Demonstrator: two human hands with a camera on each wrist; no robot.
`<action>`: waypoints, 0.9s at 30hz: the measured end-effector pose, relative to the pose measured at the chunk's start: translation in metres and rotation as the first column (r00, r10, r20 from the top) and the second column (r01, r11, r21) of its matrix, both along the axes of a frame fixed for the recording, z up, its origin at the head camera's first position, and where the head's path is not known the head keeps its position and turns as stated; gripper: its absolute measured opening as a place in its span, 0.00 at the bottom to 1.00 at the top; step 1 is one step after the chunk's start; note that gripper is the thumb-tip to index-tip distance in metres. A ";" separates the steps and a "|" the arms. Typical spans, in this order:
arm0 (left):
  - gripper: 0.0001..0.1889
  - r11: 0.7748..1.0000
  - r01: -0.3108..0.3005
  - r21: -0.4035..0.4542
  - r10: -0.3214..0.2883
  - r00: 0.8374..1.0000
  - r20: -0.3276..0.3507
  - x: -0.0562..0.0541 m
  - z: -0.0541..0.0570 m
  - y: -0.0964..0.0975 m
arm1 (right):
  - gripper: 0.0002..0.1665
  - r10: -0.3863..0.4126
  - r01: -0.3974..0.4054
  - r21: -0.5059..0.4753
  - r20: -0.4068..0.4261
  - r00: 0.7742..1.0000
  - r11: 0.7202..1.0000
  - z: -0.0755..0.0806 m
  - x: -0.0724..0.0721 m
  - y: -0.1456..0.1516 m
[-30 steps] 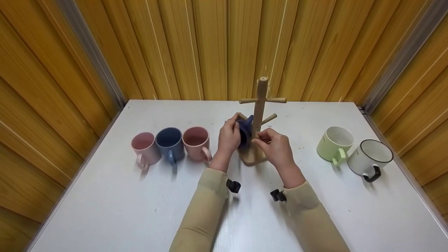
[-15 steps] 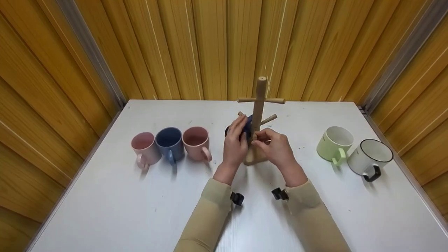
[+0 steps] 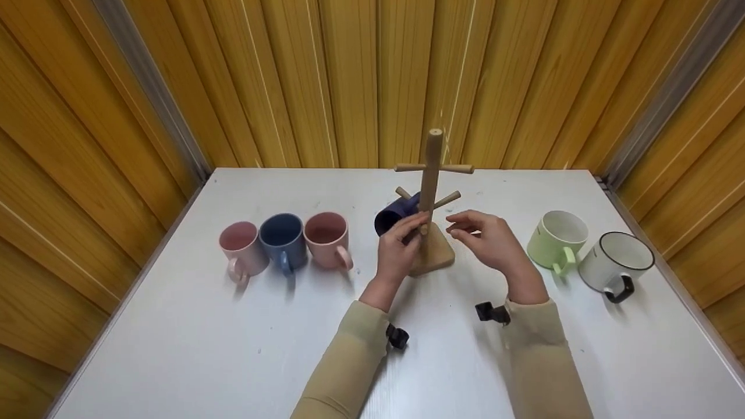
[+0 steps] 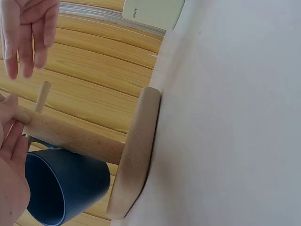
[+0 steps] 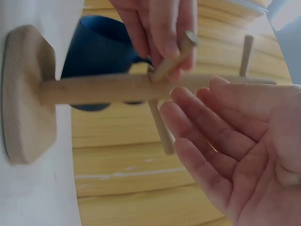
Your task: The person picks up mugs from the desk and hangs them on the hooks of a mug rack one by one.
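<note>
Dark blue mug [image 3: 393, 215] hangs on the wooden mug tree [image 3: 429, 192].
The left hand [image 3: 398, 250] pinches a lower peg [image 5: 170, 59]; the right hand [image 3: 488, 240] hovers beside, fingers relaxed and apart, holding nothing.

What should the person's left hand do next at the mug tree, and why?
Probably let go of the lower peg and draw back. The dark blue mug already hangs from a peg of the wooden mug tree, the left hand only pinches a lower peg by the post, and the right hand is open and clear of the tree.
</note>
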State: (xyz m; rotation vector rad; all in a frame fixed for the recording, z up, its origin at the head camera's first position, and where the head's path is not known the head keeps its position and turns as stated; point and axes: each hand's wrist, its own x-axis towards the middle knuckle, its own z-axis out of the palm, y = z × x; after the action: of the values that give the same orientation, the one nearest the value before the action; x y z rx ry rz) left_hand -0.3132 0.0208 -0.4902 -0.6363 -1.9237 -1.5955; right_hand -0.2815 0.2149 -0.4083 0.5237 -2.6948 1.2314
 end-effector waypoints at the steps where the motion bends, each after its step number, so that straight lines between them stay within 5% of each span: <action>1: 0.15 1.000 -0.006 0.001 0.006 1.000 0.003 0.000 0.000 0.000 | 0.16 -0.008 0.008 -0.006 0.001 1.000 1.000 0.002 0.000 0.005; 6: 0.13 0.999 -0.040 0.010 0.040 0.999 0.002 0.002 -0.003 0.002 | 0.21 -0.050 0.049 0.016 0.054 0.997 0.999 0.011 0.000 0.038; 12: 0.14 0.999 -0.041 0.011 0.041 0.998 -0.038 0.001 -0.006 0.002 | 0.33 -0.092 0.059 0.206 0.155 0.984 0.977 0.030 -0.001 0.089; 20: 0.13 0.999 -0.050 -0.021 0.050 0.998 -0.025 0.001 -0.004 0.003 | 0.46 -0.016 -0.111 0.475 0.256 0.966 0.873 0.038 -0.013 0.146; 27: 0.14 0.997 -0.064 -0.043 0.062 0.997 -0.039 0.001 -0.003 0.002 | 0.57 -0.110 -0.113 0.574 0.340 0.934 0.811 0.026 -0.028 0.171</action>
State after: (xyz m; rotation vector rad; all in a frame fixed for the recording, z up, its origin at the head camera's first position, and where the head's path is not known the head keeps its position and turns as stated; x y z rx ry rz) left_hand -0.3123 0.0229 -0.4930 -0.6128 -1.9377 -1.4958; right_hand -0.3096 0.3861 -0.3826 0.3811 -3.3956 0.4835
